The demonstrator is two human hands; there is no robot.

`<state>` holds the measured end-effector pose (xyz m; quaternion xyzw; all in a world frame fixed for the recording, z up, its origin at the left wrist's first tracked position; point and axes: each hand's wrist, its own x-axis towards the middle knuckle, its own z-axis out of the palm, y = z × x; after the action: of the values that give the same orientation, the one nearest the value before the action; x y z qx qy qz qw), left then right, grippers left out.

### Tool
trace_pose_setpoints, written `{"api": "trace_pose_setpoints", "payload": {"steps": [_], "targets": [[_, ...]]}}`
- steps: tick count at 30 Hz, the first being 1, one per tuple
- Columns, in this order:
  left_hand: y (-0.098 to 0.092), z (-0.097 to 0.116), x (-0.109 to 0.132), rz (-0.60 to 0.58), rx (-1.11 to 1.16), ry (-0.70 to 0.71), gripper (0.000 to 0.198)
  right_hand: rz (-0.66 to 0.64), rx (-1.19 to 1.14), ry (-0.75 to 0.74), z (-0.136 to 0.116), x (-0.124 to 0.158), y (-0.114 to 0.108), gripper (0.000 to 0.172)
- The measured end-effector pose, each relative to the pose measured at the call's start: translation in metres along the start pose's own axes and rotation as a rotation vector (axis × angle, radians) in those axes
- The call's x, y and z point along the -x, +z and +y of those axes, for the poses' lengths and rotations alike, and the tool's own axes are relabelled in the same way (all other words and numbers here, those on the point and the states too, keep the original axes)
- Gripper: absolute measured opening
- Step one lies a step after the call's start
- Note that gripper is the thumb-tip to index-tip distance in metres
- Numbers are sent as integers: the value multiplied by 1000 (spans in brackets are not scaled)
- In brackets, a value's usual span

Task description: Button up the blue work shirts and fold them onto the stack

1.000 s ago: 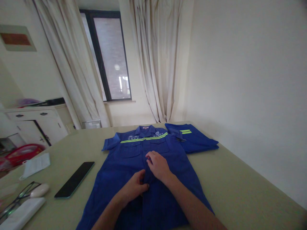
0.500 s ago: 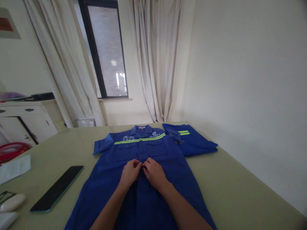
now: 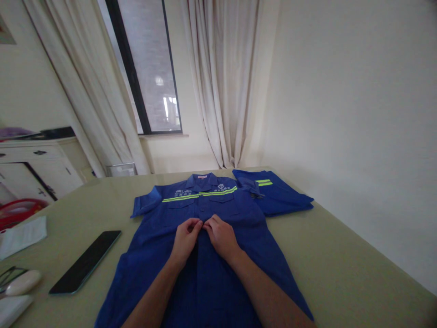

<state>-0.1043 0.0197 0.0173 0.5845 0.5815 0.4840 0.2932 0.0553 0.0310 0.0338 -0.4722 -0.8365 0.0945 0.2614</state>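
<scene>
A blue short-sleeved work shirt [image 3: 218,269] lies front up on the table, collar at the far end, with a yellow-green stripe across the chest. On its front placket, just below the chest pockets, my left hand [image 3: 186,239] and my right hand [image 3: 220,234] meet. Both pinch the placket cloth between thumb and fingers, the fingertips almost touching. Whether a button is between them is hidden by the fingers. Beyond the shirt's right sleeve lies a folded blue garment [image 3: 287,198] with a similar stripe.
A black phone [image 3: 87,262] lies on the greenish table [image 3: 341,273] left of the shirt. Farther left are a paper sheet [image 3: 25,237], a white computer mouse [image 3: 23,282], glasses [image 3: 10,275] and a red basket [image 3: 22,213]. A wall [image 3: 368,136] borders the right side.
The view has tipped slightly downward, so everything sits a little differently in frame. Both hands stay pinched at the same spot on the placket, with barely any finger movement.
</scene>
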Motion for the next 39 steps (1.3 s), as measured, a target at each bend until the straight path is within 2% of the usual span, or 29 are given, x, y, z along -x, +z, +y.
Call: {"api": "trace_pose_setpoints", "payload": {"steps": [3, 6, 7, 10, 12, 16, 19, 22, 26, 30, 33, 35, 39], "targets": [[-1, -3, -1, -19, -40, 16, 47, -29, -18, 6, 1, -2, -1, 16], [-1, -4, 0, 12, -131, 50, 43, 38, -42, -23, 2, -2, -1, 11], [0, -3, 2, 28, -171, 68, 41, 78, -51, -40, 2, -2, -1, 13], [6, 2, 12, 42, -288, 141, 30, 138, -63, -67, 0, 2, 0, 33], [12, 6, 22, -13, -437, 189, 34, 71, -29, -25, -3, 5, 0, 39], [15, 18, 42, -189, -818, 197, 49, -98, 126, 118, -12, 0, -7, 33], [8, 32, 55, -252, -876, 181, 49, -130, 174, 156, -14, -16, -13, 26], [-3, 48, 61, -296, -873, 164, 41, -171, 165, 125, -10, -30, -13, 19], [-13, 57, 46, -267, -863, 57, 32, -191, 84, 31, 0, -28, -5, 19], [-11, 48, 11, -152, -868, -113, 34, -149, -29, -45, 9, -17, 4, 25], [-4, 37, -5, -51, -866, -222, 37, -110, -140, -88, 16, -15, 8, 25], [0, 32, -8, -13, -839, -237, 40, -101, -162, -95, 18, -16, 11, 24], [2, 23, -5, 17, -738, -168, 32, -103, -94, -67, 14, -19, 14, 19]]}}
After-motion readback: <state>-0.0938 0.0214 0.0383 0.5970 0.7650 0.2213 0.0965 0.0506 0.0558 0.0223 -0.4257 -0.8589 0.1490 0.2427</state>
